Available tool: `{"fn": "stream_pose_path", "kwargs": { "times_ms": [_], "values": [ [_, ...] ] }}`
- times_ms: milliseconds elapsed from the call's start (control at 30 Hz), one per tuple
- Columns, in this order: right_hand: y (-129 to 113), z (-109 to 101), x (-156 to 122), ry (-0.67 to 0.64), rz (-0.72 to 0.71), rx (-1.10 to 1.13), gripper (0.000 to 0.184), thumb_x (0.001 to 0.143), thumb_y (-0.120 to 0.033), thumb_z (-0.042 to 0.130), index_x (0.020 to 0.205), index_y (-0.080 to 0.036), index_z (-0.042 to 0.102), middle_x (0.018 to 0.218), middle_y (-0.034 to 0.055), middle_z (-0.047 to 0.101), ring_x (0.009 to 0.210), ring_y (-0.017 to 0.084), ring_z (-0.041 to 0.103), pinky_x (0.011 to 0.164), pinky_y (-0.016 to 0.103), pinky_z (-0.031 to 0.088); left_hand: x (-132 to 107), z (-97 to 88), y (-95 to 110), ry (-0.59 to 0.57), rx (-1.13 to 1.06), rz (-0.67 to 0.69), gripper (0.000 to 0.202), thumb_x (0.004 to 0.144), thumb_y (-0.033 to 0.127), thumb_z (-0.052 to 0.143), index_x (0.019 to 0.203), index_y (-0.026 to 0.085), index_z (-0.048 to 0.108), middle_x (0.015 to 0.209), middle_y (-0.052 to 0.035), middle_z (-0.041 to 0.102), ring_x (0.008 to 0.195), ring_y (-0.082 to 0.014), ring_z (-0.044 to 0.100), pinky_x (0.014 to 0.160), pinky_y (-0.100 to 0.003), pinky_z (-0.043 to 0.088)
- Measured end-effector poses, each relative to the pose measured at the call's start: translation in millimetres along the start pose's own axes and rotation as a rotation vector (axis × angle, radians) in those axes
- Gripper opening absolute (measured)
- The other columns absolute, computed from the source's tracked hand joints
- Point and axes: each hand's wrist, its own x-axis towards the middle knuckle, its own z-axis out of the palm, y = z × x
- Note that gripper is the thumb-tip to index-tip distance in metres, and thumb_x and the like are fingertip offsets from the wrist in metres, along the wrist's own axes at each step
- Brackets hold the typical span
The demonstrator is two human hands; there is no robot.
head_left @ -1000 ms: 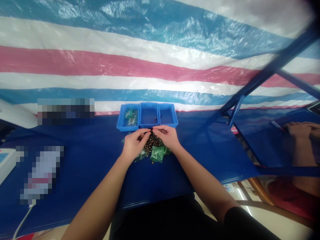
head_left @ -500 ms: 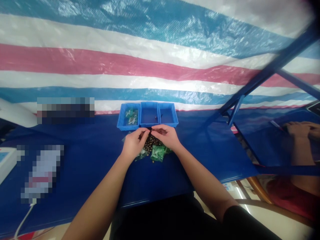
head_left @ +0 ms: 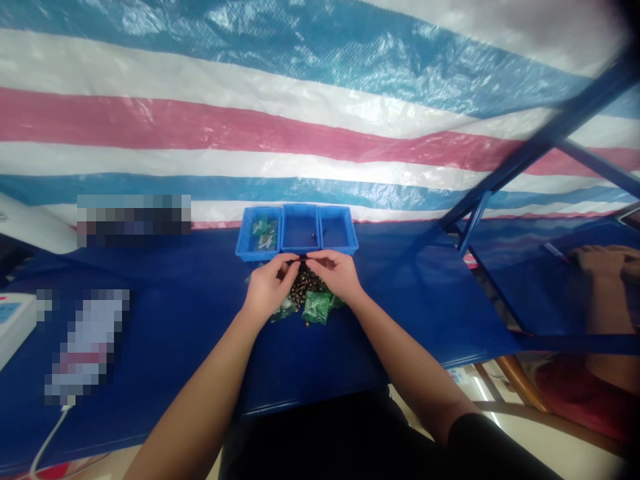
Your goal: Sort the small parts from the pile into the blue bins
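A heap of small dark metal parts (head_left: 303, 283) lies on the blue table (head_left: 200, 320), with green packets (head_left: 316, 308) beside and under it. Over the far end of the heap my left hand (head_left: 269, 289) and my right hand (head_left: 336, 273) meet, fingertips pinched together. What they pinch is too small to make out. Just beyond the hands stand three blue bins side by side. The left bin (head_left: 259, 233) holds pale and green pieces. The middle bin (head_left: 300, 230) and the right bin (head_left: 337, 230) each hold a small dark piece.
A striped blue, white and red tarpaulin (head_left: 300, 133) hangs behind the table. A white device (head_left: 13, 320) with a cable sits at the left edge. A blue metal frame (head_left: 525, 150) rises at right. Another person's hands (head_left: 605, 260) rest on the neighbouring table.
Both hands stay pinched over the heap, shifting only slightly. The view has drifted a little.
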Motion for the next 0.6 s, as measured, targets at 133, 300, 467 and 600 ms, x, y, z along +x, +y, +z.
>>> {"fn": "stream_pose_path", "kwargs": {
  "times_ms": [133, 300, 467, 600],
  "values": [
    [-1.5, 0.2, -0.6, -0.01, -0.003, 0.0, 0.024, 0.075, -0.036, 0.076, 0.094, -0.021, 0.076, 0.093, 0.0064, 0.076, 0.085, 0.02, 0.072, 0.082, 0.036, 0.059, 0.5, -2.5, 2.4, -0.016, 0.013, 0.006, 0.025, 0.094, 0.038, 0.054, 0.103, 0.021, 0.069, 0.066, 0.0034, 0.061, 0.057, -0.0089, 0.054, 0.06, -0.02, 0.043],
    [0.8, -0.4, -0.4, -0.053, -0.04, 0.04, 0.03, 0.075, -0.034, 0.077, 0.102, -0.022, 0.074, 0.09, 0.0042, 0.074, 0.081, 0.018, 0.07, 0.079, 0.033, 0.059, 0.7, -5.7, 5.6, -0.042, 0.006, -0.023, 0.025, 0.094, 0.04, 0.053, 0.104, 0.022, 0.067, 0.069, 0.0035, 0.063, 0.058, -0.0093, 0.055, 0.061, -0.021, 0.043],
    [-0.1, 0.1, -0.1, -0.041, -0.056, 0.012, 0.025, 0.077, -0.033, 0.075, 0.099, -0.022, 0.074, 0.09, 0.0047, 0.074, 0.082, 0.018, 0.07, 0.08, 0.033, 0.058, 1.7, -5.8, 6.1, -0.054, 0.036, -0.022, 0.025, 0.094, 0.04, 0.052, 0.098, 0.022, 0.068, 0.07, 0.003, 0.064, 0.057, -0.0093, 0.055, 0.059, -0.021, 0.041],
    [-1.7, 0.9, -0.3, -0.02, -0.04, -0.006, 0.023, 0.077, -0.034, 0.075, 0.095, -0.021, 0.075, 0.091, 0.0056, 0.075, 0.083, 0.019, 0.07, 0.081, 0.034, 0.059, 1.8, -4.7, 4.1, -0.048, 0.044, -0.015, 0.026, 0.094, 0.041, 0.053, 0.099, 0.022, 0.069, 0.071, 0.0026, 0.065, 0.057, -0.0095, 0.056, 0.059, -0.021, 0.042]
  ]
}}
